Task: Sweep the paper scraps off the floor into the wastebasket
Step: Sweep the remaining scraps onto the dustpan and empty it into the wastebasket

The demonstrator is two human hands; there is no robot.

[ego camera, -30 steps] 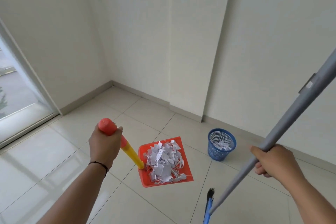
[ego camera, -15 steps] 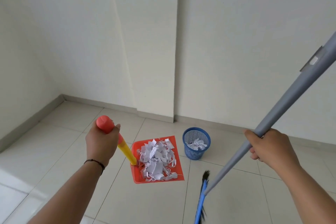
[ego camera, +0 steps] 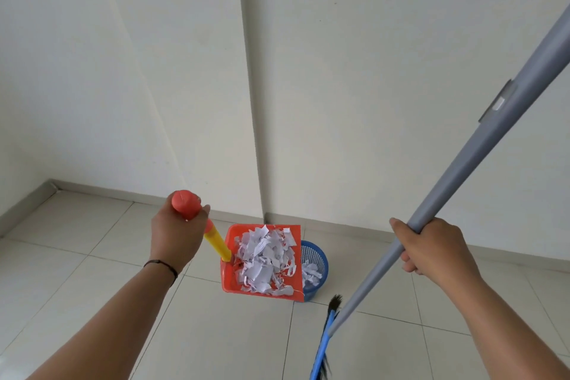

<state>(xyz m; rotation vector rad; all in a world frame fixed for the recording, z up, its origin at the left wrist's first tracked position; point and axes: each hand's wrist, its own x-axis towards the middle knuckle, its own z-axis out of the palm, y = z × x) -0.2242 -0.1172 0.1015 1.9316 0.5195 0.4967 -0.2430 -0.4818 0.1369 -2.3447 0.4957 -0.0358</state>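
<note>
Head view: loaded dustpan held at wastebasket

Left hand [ego camera: 177,236] grips the red-capped yellow handle [ego camera: 217,244] of the red dustpan [ego camera: 229,279], which is piled with paper scraps [ego camera: 265,259]. Pan overlaps the left side of the blue mesh wastebasket [ego camera: 317,262]; more scraps sit inside it. Right hand [ego camera: 436,248] is wrapped round the grey broom pole [ego camera: 481,148], blue broom head [ego camera: 324,345] low over the tiled floor [ego camera: 77,259].

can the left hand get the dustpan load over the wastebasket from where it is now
Probably yes. The left hand grips the dustpan by its handle, and the pan, heaped with paper scraps, already overlaps the near side of the blue wastebasket. Nothing lies between them; the broom is off to the right.
</note>
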